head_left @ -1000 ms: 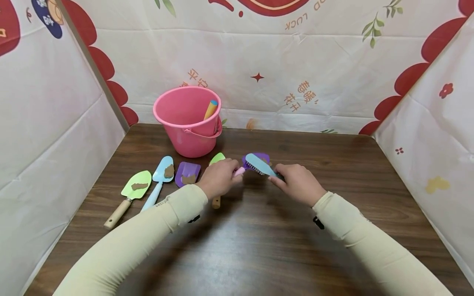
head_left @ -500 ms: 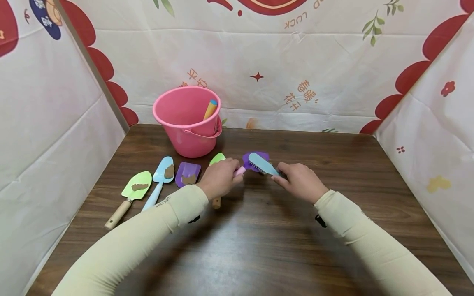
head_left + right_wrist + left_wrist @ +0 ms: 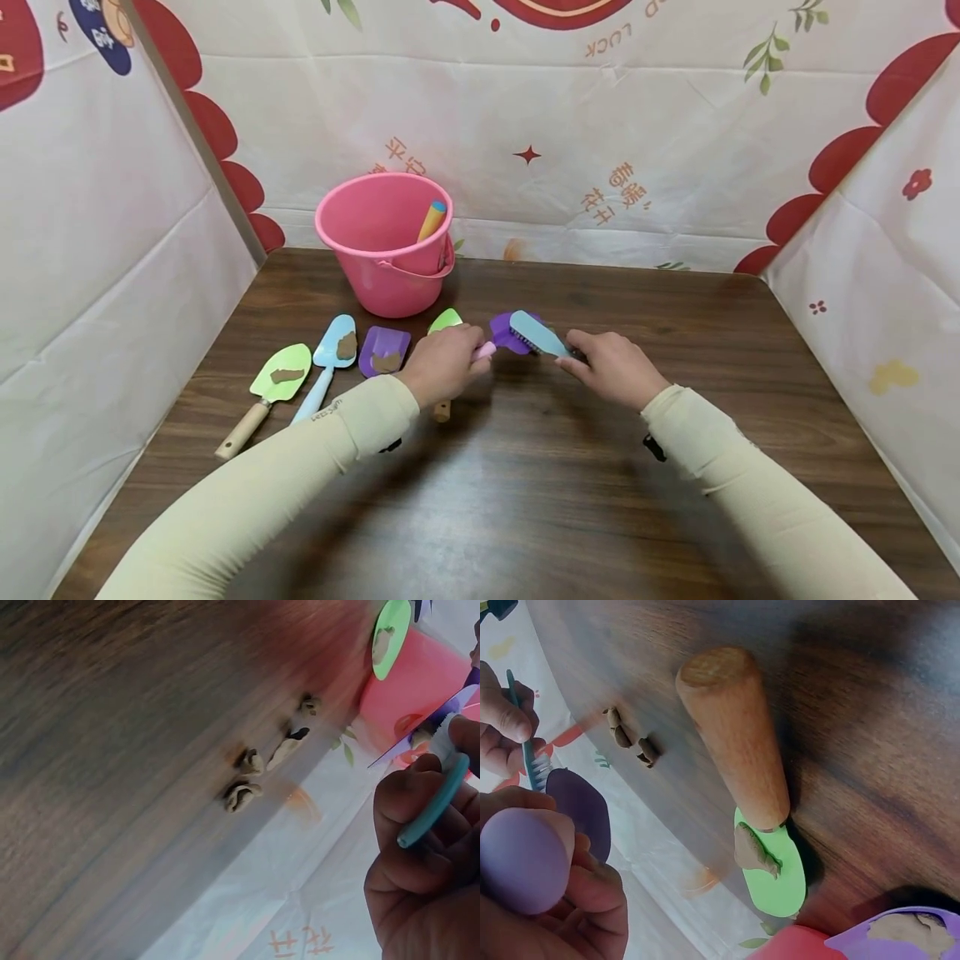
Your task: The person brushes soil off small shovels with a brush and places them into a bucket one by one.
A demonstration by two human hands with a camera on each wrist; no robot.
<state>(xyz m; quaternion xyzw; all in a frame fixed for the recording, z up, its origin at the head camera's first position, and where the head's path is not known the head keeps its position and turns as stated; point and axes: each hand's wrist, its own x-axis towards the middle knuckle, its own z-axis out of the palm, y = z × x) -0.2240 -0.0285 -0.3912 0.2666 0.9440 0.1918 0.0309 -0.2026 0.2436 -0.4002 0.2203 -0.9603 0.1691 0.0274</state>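
My left hand (image 3: 446, 362) grips the pink-purple handle (image 3: 525, 859) of a shovel whose purple blade (image 3: 507, 333) is held above the table. In my right hand (image 3: 618, 371) is a light blue brush (image 3: 537, 334), pinched by its handle, with the bristles over the blade. The right wrist view shows the brush's teal handle (image 3: 436, 804) and its bristles by a brown lump on the purple blade (image 3: 435, 724). Beneath my left hand lies a green trowel (image 3: 776, 889) with a wooden handle and a brown piece on it.
A pink bucket (image 3: 390, 283) with a yellow handle (image 3: 431, 222) inside stands at the back. Left of my hand lie a green trowel (image 3: 281, 371), a blue trowel (image 3: 335, 343) and a purple scoop (image 3: 384, 350), each bearing brown material. Several brown pieces (image 3: 241, 796) lie on the table.
My right hand and the brush have shifted slightly to the right, and the purple blade's tilt has changed. My left hand keeps its grip in nearly the same place.
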